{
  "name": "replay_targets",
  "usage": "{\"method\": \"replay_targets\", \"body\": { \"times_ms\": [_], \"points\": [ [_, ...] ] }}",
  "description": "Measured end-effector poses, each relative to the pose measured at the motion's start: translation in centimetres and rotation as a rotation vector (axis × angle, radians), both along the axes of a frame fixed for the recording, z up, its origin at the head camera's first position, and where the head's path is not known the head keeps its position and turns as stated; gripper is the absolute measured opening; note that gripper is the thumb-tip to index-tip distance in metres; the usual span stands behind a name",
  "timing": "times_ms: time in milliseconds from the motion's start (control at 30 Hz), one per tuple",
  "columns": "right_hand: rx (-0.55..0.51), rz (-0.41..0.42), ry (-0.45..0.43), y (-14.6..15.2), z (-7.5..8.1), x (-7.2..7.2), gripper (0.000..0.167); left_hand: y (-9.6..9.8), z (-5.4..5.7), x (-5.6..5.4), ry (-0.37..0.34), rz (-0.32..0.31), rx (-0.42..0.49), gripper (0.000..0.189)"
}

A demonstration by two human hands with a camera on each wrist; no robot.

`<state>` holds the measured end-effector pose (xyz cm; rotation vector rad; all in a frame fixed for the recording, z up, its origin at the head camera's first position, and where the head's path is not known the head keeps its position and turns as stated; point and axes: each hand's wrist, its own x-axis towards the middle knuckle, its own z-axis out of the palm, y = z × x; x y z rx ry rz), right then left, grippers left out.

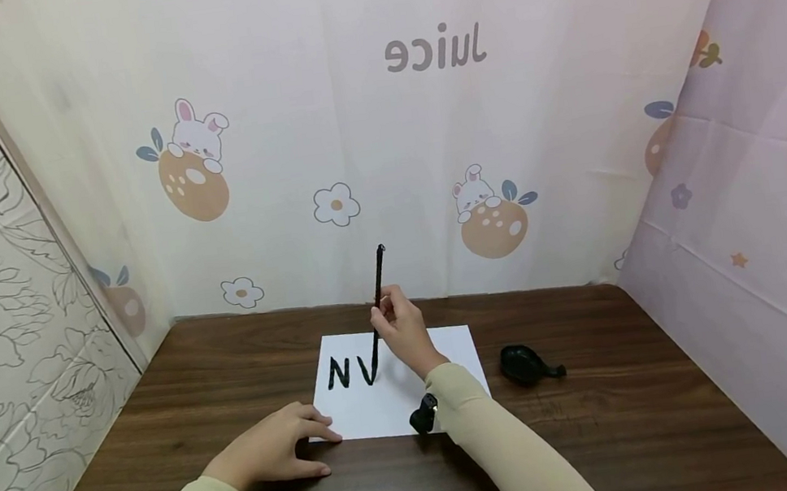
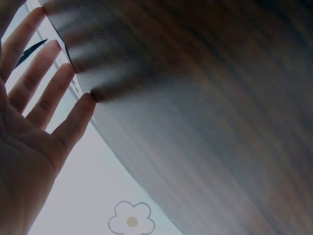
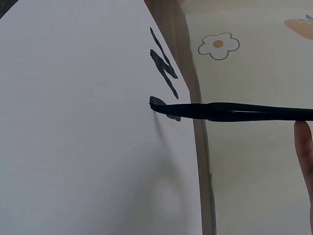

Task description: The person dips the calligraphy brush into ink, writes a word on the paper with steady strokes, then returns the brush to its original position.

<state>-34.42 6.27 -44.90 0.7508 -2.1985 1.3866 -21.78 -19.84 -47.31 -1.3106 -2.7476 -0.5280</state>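
My right hand (image 1: 404,330) pinches a long black writing brush (image 1: 378,280) around its shaft, and the brush stands nearly upright. Its dark tip (image 3: 159,106) meets the lower end of a short slanted stroke on a white sheet of paper (image 1: 363,417). To the left of that stroke is a black painted letter N (image 1: 339,372). My left hand (image 1: 278,444) rests at the near left corner of the sheet, fingers spread and fairly straight. In the left wrist view, the left fingertips (image 2: 90,98) lie along the paper's edge.
A black shallow dish with a short handle (image 1: 522,365) sits right of the paper on the brown wooden table (image 1: 608,432). A printed curtain (image 1: 349,120) rises behind the table, with more patterned cloth on both sides.
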Motion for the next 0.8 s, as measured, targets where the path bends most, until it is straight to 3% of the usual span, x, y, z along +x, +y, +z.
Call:
{"method": "replay_targets", "body": {
  "times_ms": [300,600,800],
  "points": [
    [0.021,0.002,-0.017,0.19,-0.02,0.07,0.013,0.05,0.29,0.07,-0.04,0.02,-0.018,0.032],
    [0.035,0.01,-0.013,0.39,-0.13,-0.09,0.016,0.02,0.08,0.01,-0.011,0.007,-0.003,0.031],
    [0.044,0.004,-0.016,0.49,-0.38,-0.27,0.014,0.06,0.09,0.04,-0.029,0.021,-0.014,0.032]
  ]
}}
